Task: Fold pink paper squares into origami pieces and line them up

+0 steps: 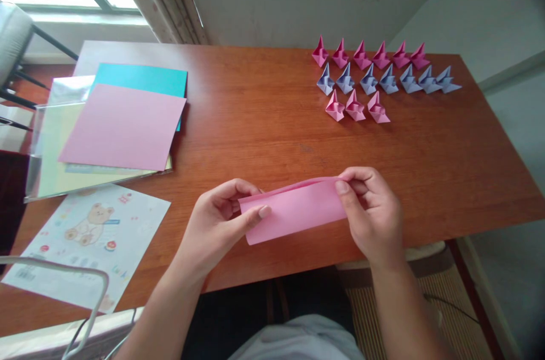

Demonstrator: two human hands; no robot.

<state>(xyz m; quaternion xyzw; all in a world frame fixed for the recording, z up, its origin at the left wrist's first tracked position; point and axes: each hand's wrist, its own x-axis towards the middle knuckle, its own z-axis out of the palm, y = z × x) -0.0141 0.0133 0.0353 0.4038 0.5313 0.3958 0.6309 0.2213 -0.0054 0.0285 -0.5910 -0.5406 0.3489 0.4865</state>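
A pink sheet of paper (300, 206), folded over into a long strip, is held up above the front part of the table. Its two layers stand slightly apart along the upper edge. My left hand (227, 215) pinches the left end, thumb on the near face and the other fingers behind. At the upper right corner my right hand (372, 212) grips the strip between thumb and curled fingers. Beyond the hands stand rows of folded paper figures: dark pink ones (361, 55) at the back, pale blue ones (369, 80) in the middle, and three lighter pink ones (355, 107) in front.
On the left lie a pink sheet (123, 127), a teal sheet (145, 79) and a clear sleeve with yellowish paper (51, 161). Nearer is a white sheet with a printed bear (96, 229). A white cable or tube (102, 283) crosses the lower left. The wooden table (255, 121) meets the wall behind.
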